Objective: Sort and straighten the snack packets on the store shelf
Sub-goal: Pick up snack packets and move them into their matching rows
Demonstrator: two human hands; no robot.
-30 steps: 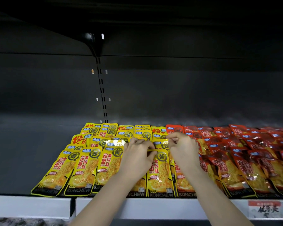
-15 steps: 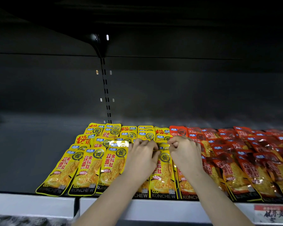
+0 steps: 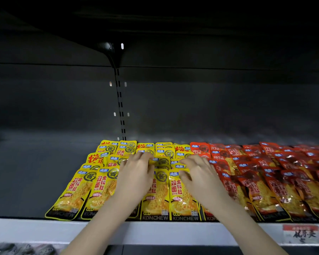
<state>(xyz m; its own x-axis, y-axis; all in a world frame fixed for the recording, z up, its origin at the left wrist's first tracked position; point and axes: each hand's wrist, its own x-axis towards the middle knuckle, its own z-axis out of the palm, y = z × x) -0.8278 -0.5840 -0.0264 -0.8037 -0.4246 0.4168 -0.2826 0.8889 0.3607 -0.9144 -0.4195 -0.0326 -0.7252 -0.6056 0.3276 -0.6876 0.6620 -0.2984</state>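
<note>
Yellow snack packets lie flat in overlapping rows on the dark shelf, left of centre, with their bottom edges at its near lip. Red snack packets lie in similar rows and touch them on the right. Both hands reach in from the near side over the middle of the yellow group. The left hand is palm down with its fingers curled, pinching the left edge of a second-row yellow packet. The right hand is just to the right, with fingers curled and thumb tucked under, pinching the top edge of the neighbouring yellow packet. The two hands are near each other but apart. A slotted upright runs up the back wall behind the yellow rows. A price tag is fixed to the white shelf front at the near right.
</note>
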